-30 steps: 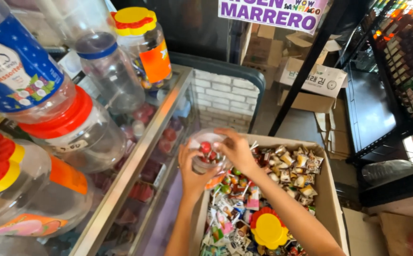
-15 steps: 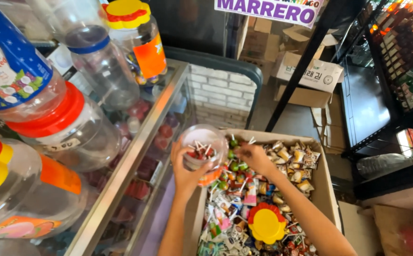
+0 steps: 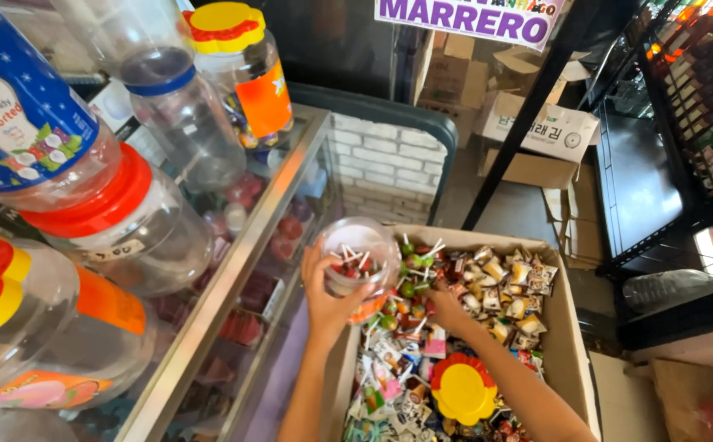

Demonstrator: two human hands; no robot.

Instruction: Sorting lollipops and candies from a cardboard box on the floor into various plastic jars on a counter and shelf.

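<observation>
My left hand [image 3: 328, 299] holds a clear plastic jar [image 3: 360, 254] with its mouth up, above the left edge of a cardboard box [image 3: 573, 336]. A few lollipops with white sticks lie inside the jar. My right hand [image 3: 446, 309] reaches down into the box, its fingers buried among wrapped candies and lollipops [image 3: 463, 286]. What those fingers hold is hidden. A yellow and red jar lid [image 3: 463, 391] lies on the candy near my right forearm.
A glass display counter [image 3: 233, 278] runs along the left, with several large plastic candy jars [image 3: 151, 221] on top. Cardboard boxes [image 3: 536, 131] stand behind a black metal post [image 3: 528, 106]. Dark shelving [image 3: 684, 98] fills the right side.
My right hand has left the jar's mouth and gone down into the candy in the box. The jar has stayed in my left hand, tilted a little more upright.
</observation>
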